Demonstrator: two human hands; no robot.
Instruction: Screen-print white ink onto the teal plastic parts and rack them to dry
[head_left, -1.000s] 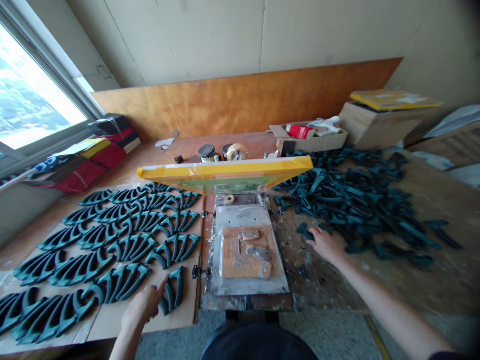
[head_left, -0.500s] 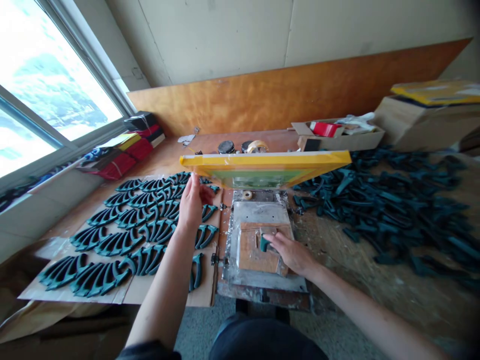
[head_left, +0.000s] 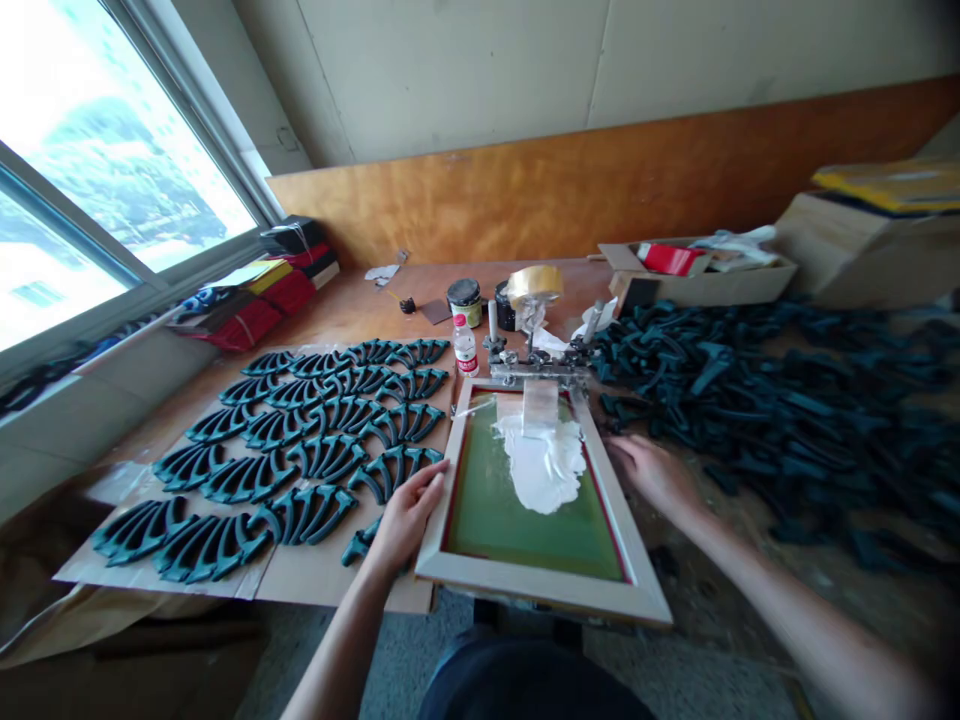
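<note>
A wooden screen-printing frame [head_left: 547, 586] lies lowered in front of me, hinged to a metal clamp [head_left: 540, 370] at its far end. White ink [head_left: 544, 485] is spread on its green mesh [head_left: 495, 535], with a squeegee [head_left: 540, 408] standing in the ink near the hinge. My left hand [head_left: 407, 518] grips the frame's left side, thumb over the rim. By the right side, my right hand [head_left: 651, 472] has its fingers stretched out and holds nothing visible. The wooden block and the small green part on it are hidden beneath the frame.
Rows of dark green handle-shaped parts [head_left: 322, 455] lie on cardboard to the left. A large heap of similar parts [head_left: 720, 390] covers the right side. Behind stand a bottle [head_left: 465, 348], a jar [head_left: 465, 300], a tape roll [head_left: 535, 285] and an open box [head_left: 697, 275].
The frame has swung down from its raised tilt to lie flat, my left hand coming down with it. My right hand has left the green part on the block and moved right.
</note>
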